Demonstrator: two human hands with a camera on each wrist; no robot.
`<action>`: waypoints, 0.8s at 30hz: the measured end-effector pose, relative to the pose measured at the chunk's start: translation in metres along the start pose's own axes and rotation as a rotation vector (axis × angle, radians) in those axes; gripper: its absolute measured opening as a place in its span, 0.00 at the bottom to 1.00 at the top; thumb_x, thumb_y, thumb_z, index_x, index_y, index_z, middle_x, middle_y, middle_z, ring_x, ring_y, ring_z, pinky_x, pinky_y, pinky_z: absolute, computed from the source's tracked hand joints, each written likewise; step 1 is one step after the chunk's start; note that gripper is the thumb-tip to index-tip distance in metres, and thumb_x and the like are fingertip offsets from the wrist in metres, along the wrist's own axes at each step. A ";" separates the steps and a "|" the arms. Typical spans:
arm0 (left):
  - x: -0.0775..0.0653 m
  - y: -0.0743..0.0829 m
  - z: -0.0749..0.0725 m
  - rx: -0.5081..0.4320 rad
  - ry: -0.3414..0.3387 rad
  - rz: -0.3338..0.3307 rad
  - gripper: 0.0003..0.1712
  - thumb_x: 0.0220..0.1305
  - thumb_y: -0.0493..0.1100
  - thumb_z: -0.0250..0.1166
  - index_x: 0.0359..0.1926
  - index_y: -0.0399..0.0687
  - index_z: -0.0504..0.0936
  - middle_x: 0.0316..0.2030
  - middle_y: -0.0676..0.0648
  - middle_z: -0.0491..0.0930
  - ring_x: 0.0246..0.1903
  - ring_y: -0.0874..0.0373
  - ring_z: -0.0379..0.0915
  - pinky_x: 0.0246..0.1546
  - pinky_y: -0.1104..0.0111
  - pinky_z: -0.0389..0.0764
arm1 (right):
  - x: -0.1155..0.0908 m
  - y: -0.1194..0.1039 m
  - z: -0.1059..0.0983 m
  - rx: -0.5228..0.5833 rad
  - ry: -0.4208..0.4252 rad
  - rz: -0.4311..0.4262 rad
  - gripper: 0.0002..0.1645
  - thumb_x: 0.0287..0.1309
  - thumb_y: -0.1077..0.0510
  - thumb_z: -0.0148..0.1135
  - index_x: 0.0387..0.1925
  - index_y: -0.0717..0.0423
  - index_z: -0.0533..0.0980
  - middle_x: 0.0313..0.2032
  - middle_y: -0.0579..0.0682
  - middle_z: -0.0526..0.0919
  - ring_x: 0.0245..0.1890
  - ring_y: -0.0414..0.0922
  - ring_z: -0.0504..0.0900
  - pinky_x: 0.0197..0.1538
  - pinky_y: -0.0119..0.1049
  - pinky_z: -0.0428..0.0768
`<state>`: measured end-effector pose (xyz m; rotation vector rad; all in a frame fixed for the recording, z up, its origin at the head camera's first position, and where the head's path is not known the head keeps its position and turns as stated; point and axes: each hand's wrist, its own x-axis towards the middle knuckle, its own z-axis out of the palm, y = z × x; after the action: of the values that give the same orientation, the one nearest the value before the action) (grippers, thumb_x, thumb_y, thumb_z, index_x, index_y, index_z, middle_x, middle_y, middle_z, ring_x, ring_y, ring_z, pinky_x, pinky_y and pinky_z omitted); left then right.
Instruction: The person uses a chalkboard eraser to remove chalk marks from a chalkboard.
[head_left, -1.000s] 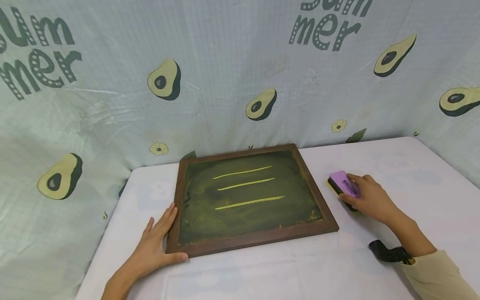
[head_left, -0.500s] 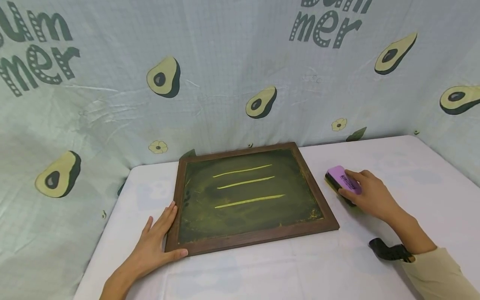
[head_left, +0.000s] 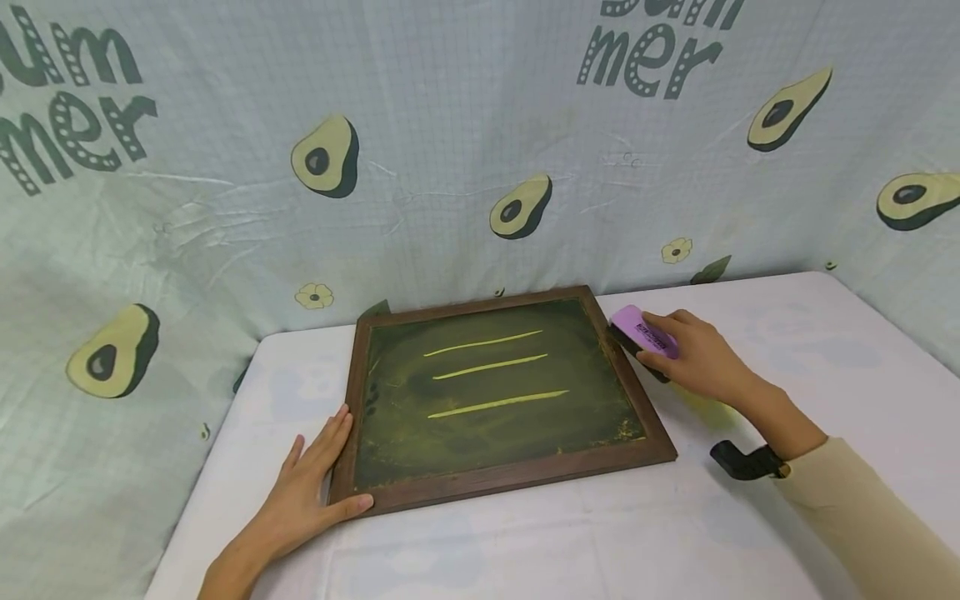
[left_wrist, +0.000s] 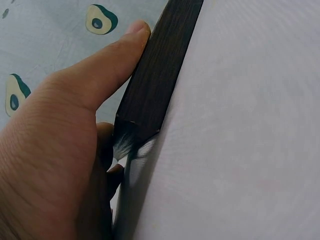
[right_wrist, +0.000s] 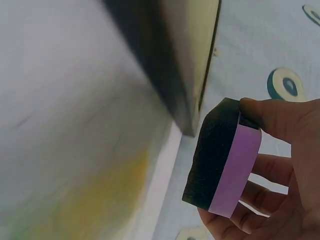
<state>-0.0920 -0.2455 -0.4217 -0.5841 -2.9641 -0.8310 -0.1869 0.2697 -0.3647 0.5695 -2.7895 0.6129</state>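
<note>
A chalkboard (head_left: pixel 502 450) in a brown wooden frame lies on the table, bearing three yellow chalk lines (head_left: pixel 491 367). My left hand (head_left: pixel 300 496) rests at its lower left corner, the fairly straight fingers along the left edge and the thumb against the front edge. In the left wrist view the thumb lies along the dark frame (left_wrist: pixel 155 75). My right hand (head_left: pixel 697 354) grips a chalkboard eraser (head_left: pixel 648 333) with a purple top and dark felt, overlapping the board's right edge in the head view. The right wrist view shows fingers and thumb around the eraser's purple back (right_wrist: pixel 237 170).
A yellow smear (head_left: pixel 705 408) marks the white tablecloth (head_left: pixel 480 550) to the right of the board. Behind the table hangs a pale curtain (head_left: pixel 420 233) printed with avocados. A black strap piece (head_left: pixel 746 460) sits at my right wrist.
My right hand has carried the eraser left and away from me, from the tablecloth to the board's right edge, uncovering the yellow smear. My left hand has stayed at the corner.
</note>
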 end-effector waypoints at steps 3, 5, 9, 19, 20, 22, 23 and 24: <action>0.000 0.000 0.000 0.001 0.002 0.000 0.59 0.54 0.61 0.68 0.76 0.48 0.44 0.75 0.45 0.42 0.72 0.43 0.40 0.67 0.44 0.32 | 0.013 -0.007 0.003 0.013 -0.013 -0.023 0.35 0.57 0.55 0.68 0.61 0.71 0.70 0.41 0.63 0.77 0.32 0.49 0.72 0.31 0.40 0.70; 0.000 0.000 0.000 0.002 0.004 0.001 0.59 0.54 0.62 0.68 0.76 0.48 0.44 0.75 0.45 0.42 0.72 0.43 0.40 0.67 0.43 0.32 | 0.021 -0.011 0.005 0.019 -0.024 -0.029 0.35 0.57 0.55 0.67 0.61 0.70 0.69 0.42 0.63 0.77 0.32 0.50 0.72 0.32 0.40 0.70; 0.000 0.000 0.000 0.000 0.004 0.001 0.59 0.54 0.62 0.68 0.76 0.48 0.44 0.75 0.45 0.42 0.72 0.43 0.40 0.67 0.43 0.32 | 0.034 -0.017 0.010 0.032 -0.049 -0.035 0.35 0.57 0.55 0.67 0.62 0.70 0.69 0.42 0.62 0.77 0.33 0.50 0.72 0.33 0.42 0.70; 0.000 -0.001 0.000 0.018 0.002 -0.004 0.59 0.54 0.63 0.67 0.76 0.49 0.44 0.75 0.46 0.42 0.72 0.45 0.39 0.67 0.44 0.32 | 0.064 -0.027 0.029 0.008 -0.108 -0.068 0.34 0.58 0.54 0.66 0.61 0.69 0.70 0.46 0.65 0.77 0.40 0.55 0.74 0.42 0.51 0.72; -0.001 -0.001 0.000 0.015 0.001 -0.004 0.59 0.54 0.63 0.67 0.76 0.49 0.44 0.75 0.46 0.42 0.72 0.45 0.39 0.67 0.44 0.32 | 0.067 -0.028 0.031 0.007 -0.118 -0.063 0.34 0.58 0.54 0.66 0.62 0.69 0.70 0.45 0.64 0.77 0.39 0.54 0.74 0.41 0.51 0.72; -0.001 -0.001 0.001 0.007 -0.002 -0.005 0.59 0.54 0.63 0.67 0.76 0.49 0.44 0.75 0.46 0.42 0.72 0.46 0.39 0.67 0.45 0.31 | 0.072 -0.028 0.035 0.006 -0.133 -0.053 0.35 0.57 0.54 0.66 0.62 0.68 0.70 0.43 0.63 0.77 0.37 0.53 0.73 0.40 0.50 0.72; 0.000 0.000 0.001 0.003 -0.003 -0.005 0.59 0.54 0.63 0.67 0.76 0.49 0.44 0.75 0.46 0.42 0.72 0.46 0.38 0.67 0.45 0.31 | 0.074 -0.028 0.037 0.006 -0.140 -0.047 0.35 0.57 0.54 0.67 0.62 0.68 0.70 0.43 0.63 0.77 0.37 0.53 0.73 0.39 0.49 0.71; 0.000 0.000 0.002 -0.001 -0.005 -0.005 0.59 0.55 0.62 0.67 0.76 0.49 0.44 0.75 0.45 0.42 0.72 0.46 0.38 0.67 0.45 0.31 | 0.076 -0.029 0.038 0.009 -0.145 -0.040 0.35 0.57 0.54 0.67 0.62 0.67 0.70 0.43 0.63 0.77 0.37 0.53 0.73 0.40 0.49 0.71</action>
<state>-0.0921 -0.2450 -0.4233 -0.5803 -2.9707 -0.8325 -0.2485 0.2040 -0.3656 0.6966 -2.9032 0.5986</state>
